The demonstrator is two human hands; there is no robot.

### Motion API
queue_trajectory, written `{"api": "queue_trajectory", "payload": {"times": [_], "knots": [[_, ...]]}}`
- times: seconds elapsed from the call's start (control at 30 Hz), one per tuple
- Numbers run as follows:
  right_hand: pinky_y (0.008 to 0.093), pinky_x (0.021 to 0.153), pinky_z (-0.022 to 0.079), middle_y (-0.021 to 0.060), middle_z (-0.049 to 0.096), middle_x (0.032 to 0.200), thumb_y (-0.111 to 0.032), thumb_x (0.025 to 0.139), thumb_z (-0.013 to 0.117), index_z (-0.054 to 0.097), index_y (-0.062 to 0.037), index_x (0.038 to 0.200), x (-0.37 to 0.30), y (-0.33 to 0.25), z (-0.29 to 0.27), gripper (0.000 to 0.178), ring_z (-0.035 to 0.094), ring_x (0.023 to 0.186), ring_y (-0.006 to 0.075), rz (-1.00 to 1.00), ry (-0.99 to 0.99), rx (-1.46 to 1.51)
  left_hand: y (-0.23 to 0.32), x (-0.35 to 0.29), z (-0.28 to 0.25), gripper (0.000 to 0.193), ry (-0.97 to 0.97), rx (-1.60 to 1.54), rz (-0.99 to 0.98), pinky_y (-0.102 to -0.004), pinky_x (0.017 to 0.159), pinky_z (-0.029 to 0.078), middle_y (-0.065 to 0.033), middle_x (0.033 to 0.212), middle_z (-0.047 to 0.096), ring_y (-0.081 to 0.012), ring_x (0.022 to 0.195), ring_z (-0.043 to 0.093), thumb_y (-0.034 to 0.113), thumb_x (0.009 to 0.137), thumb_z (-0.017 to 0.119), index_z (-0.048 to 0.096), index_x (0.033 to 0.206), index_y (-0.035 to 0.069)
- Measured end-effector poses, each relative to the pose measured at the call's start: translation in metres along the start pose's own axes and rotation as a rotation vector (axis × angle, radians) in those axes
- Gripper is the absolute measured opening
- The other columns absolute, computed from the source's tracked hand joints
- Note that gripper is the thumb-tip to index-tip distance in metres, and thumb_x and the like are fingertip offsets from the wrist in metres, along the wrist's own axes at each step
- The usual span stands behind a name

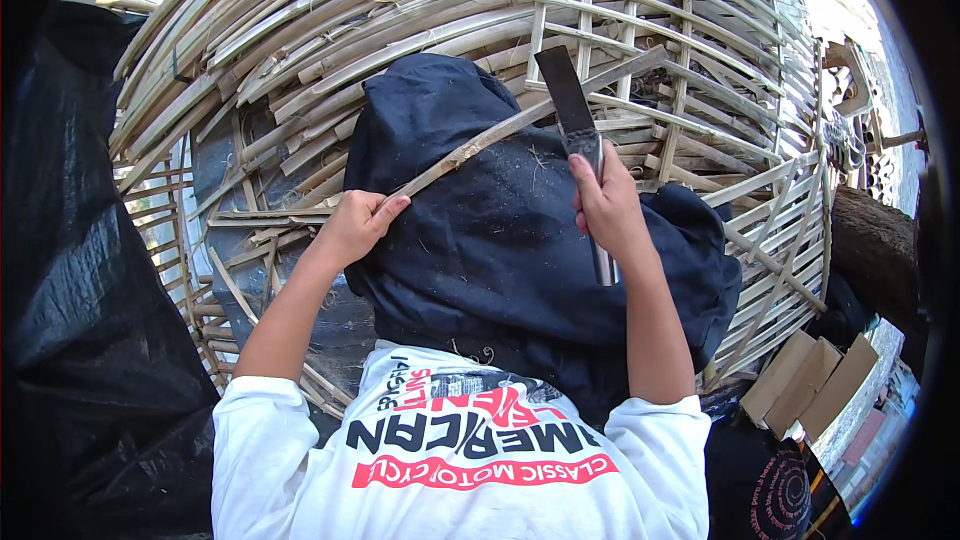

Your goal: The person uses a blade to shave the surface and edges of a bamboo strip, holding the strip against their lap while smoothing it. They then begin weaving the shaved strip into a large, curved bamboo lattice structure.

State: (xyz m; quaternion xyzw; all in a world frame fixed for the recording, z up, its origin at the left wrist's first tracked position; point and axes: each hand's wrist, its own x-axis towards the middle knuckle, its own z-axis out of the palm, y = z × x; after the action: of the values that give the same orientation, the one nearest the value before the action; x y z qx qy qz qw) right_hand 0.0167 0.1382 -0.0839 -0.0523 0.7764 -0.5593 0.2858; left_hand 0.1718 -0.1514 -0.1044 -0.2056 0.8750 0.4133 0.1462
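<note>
My left hand (358,224) is closed round the near end of a split bamboo strip (480,143). The strip slants up and to the right over my lap, which a dark cloth (470,230) covers. In my right hand (609,198) is a knife (566,90) with a broad dark blade and a metal handle, held blade upward. The blade crosses the strip toward its far end; whether the two touch I cannot tell. A darker node with pale, rough fibres shows midway along the strip.
Bamboo strips (300,50) lie in a large pile ahead. A bamboo lattice (690,30) stands at the far right, and another (172,205) at the left. Black sheeting (90,270) hangs on the left. To the right are a log (872,240) and an open cardboard box (808,380).
</note>
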Motion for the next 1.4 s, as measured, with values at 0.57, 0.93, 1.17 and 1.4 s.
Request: {"api": "queue_trajectory", "payload": {"times": [0.57, 0.93, 1.17, 1.4], "knots": [[0.0255, 0.038, 0.039, 0.0014, 0.049, 0.057, -0.026, 0.098, 0.053, 0.05, -0.0037, 0.106, 0.011, 0.005, -0.046, 0.024, 0.048, 0.041, 0.0095, -0.031, 0.035, 0.039, 0.001, 0.003, 0.004, 0.062, 0.009, -0.022, 0.037, -0.0305, 0.047, 0.038, -0.0045, 0.047, 0.047, -0.0102, 0.047, 0.045, 0.046, 0.096, 0.057, 0.054, 0.057, -0.003], [0.0373, 0.055, 0.047, 0.0112, 0.057, 0.06, -0.027, 0.097, 0.054, 0.051, 0.0015, 0.097, 0.01, -0.006, -0.016, 0.029, 0.058, 0.054, 0.0235, -0.032, 0.054, 0.116, 0.002, 0.003, 0.005, 0.06, 0.014, -0.05, 0.03, -0.0286, 0.047, 0.036, -0.0024, 0.048, 0.049, -0.0079, 0.048, 0.046, 0.046, 0.096, 0.057, 0.056, 0.057, -0.001], [0.0507, 0.075, 0.047, 0.0283, 0.064, 0.079, -0.037, 0.092, 0.058, 0.054, 0.0002, 0.099, -0.01, -0.001, 0.03, 0.038, 0.061, 0.084, 0.0497, -0.169, -0.119, -0.192, -0.003, 0.003, 0.006, 0.06, 0.005, -0.106, 0.031, -0.0268, 0.046, 0.035, -0.0002, 0.048, 0.049, -0.0074, 0.048, 0.045, 0.045, 0.096, 0.057, 0.055, 0.055, 0.001], [0.0495, 0.066, 0.049, 0.026, 0.064, 0.075, -0.03, 0.095, 0.056, 0.051, -0.0006, 0.1, -0.008, 0.017, 0.036, 0.031, 0.064, 0.077, 0.0471, -0.09, 0.202, 0.037, 0.004, 0.004, 0.006, 0.06, 0.009, -0.099, 0.035, -0.0279, 0.046, 0.036, -0.0012, 0.048, 0.049, -0.0078, 0.048, 0.046, 0.046, 0.095, 0.058, 0.055, 0.056, 0.0]]}}
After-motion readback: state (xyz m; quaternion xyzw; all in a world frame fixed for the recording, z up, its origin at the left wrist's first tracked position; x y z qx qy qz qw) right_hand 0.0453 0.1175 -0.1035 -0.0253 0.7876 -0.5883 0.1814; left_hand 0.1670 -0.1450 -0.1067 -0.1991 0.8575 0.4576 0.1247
